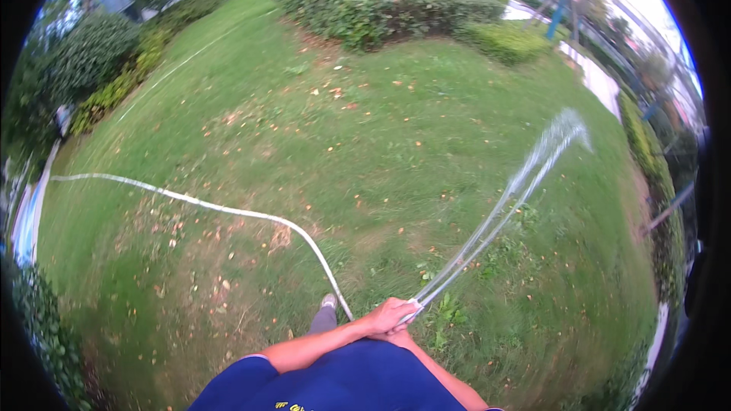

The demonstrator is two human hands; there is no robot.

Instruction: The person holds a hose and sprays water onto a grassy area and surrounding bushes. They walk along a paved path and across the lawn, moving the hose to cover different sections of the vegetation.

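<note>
**Q:** State the position and condition of each hand.

**A:** Both sit at the lower centre of the frame, above the blue shirt (358,380). The left hand (390,315) is closed around the outlet end of the white hose (228,209), fingers wrapped over it. The right hand (397,336) lies directly beneath the left and is mostly covered by it; whether its fingers are closed on the hose cannot be determined.

**Q:** Locate the hose.

**A:** It enters at the left edge of the frame, runs rightward across the lawn (365,144), then curves down to the hands at lower centre.

**Q:** Describe the output.

**A:** A water jet (502,209) leaves the hose end at the left hand and arcs toward the upper right of the frame, spreading at its far end.

**Q:** Other items?

**A:** A grey shoe (328,301) stands on the grass just left of the hands. A trimmed hedge (381,0) occupies the upper centre. Fallen leaves are scattered across the lawn.
</note>
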